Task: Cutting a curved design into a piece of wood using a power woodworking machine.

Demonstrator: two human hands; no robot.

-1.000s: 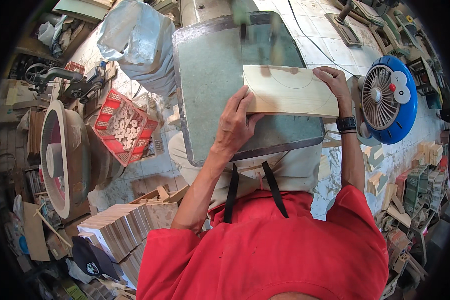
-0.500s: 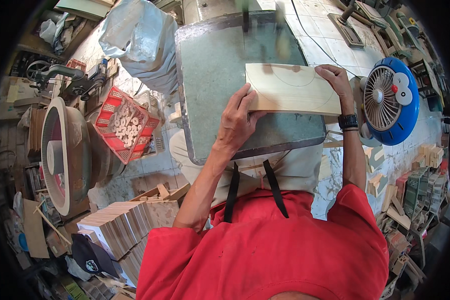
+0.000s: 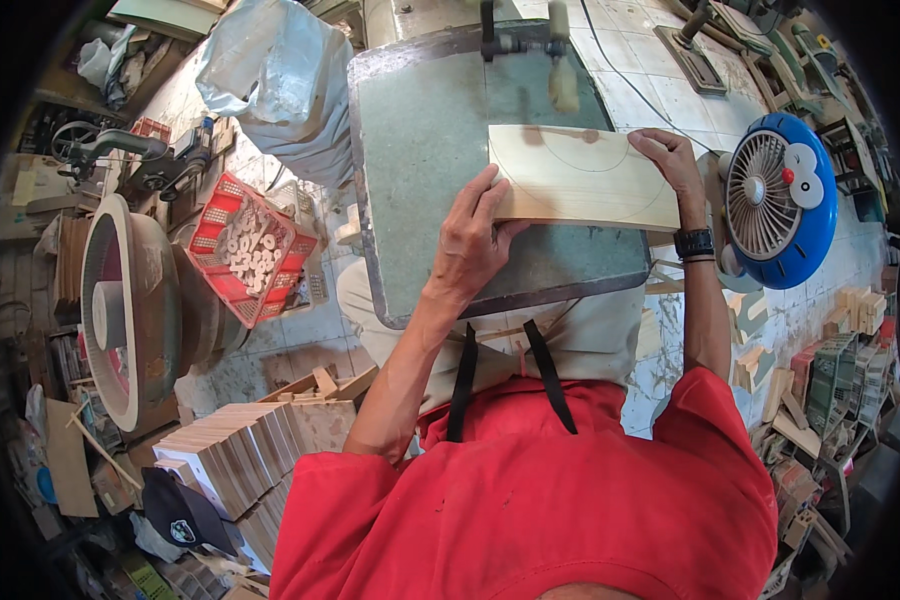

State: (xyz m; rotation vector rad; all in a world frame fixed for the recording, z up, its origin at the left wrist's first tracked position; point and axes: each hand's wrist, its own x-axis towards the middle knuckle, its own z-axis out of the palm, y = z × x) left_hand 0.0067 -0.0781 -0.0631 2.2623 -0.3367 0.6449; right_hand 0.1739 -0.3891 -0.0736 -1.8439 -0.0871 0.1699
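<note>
A pale wooden board (image 3: 575,190) with a curved pencil line on its face is held between my two hands, over the dark-framed grey machine table (image 3: 420,180). My left hand (image 3: 470,230) is closed on the board's left end, the thumb reaching under its near corner. On the right end, my right hand (image 3: 670,165) has its fingers closed at the far corner; a black watch is on that wrist. Beyond the board, dark machine parts (image 3: 520,45) hang over the table's far side, beside a brownish, slightly blurred piece (image 3: 564,85).
A blue round fan (image 3: 785,200) stands to the right. At the left are a red basket (image 3: 195,240) of small wooden pieces, a big wheel-like machine part (image 3: 135,310) and stacked boards (image 3: 240,450). A grey plastic-covered bundle (image 3: 280,90) flanks the table.
The dark parts hanging over the table's far side, smeared by motion before, now show clearly with a crosswise bar. My hands and the board have hardly moved.
</note>
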